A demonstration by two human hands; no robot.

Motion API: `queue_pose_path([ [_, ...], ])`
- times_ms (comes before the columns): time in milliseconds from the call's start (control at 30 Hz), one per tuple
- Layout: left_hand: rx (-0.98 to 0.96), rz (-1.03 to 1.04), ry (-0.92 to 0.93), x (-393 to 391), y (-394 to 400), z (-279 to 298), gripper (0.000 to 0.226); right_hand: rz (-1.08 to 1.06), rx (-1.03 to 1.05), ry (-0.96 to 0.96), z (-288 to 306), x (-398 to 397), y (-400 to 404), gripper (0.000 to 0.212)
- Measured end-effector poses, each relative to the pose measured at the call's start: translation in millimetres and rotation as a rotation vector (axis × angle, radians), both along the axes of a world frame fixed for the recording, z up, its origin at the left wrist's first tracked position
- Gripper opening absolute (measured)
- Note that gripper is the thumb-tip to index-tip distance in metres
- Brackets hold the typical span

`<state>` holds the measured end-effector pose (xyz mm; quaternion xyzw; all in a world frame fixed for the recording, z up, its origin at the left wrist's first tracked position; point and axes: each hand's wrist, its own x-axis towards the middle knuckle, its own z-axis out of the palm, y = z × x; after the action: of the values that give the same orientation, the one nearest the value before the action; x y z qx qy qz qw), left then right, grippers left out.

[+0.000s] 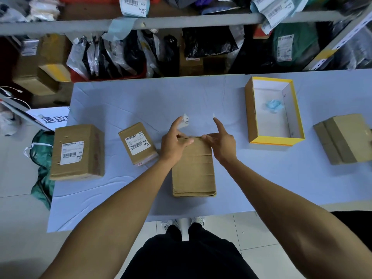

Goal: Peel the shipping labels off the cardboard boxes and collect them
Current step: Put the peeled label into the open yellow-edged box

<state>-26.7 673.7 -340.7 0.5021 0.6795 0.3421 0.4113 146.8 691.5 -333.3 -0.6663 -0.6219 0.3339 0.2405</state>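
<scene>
A plain brown cardboard box [193, 168] lies flat at the table's middle. Both my hands are at its far edge. My left hand [174, 142] has its thumb on the box top, and its raised index finger holds a curled white shipping label [185, 120]. My right hand [221, 142] also raises its index finger, with a small white label corner [214, 115] at the tip. The stretch of label between the two fingers is hard to make out. To the left stand a large box [77, 152] and a small box [137, 143], each with a label on it.
An open yellow-edged box [298, 109] at the right holds a crumpled pale blue wad [273, 105]. A plain cardboard box [342, 138] sits at the far right. Shelves packed with parcels and bags run behind the table. A green bag [43, 178] lies on the floor to the left.
</scene>
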Motion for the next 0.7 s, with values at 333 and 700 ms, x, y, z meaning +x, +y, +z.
queue_pose_path([
  [333,-0.084,-0.572,0.324,-36.6,-72.2,10.2,0.157,0.49,-0.134,0.051,-5.3,15.0,-65.5,0.149],
  [700,0.047,-0.393,0.199,-32.0,-51.5,-1.0,0.145,0.474,0.002,-0.092,-9.8,8.3,-47.1,0.143],
])
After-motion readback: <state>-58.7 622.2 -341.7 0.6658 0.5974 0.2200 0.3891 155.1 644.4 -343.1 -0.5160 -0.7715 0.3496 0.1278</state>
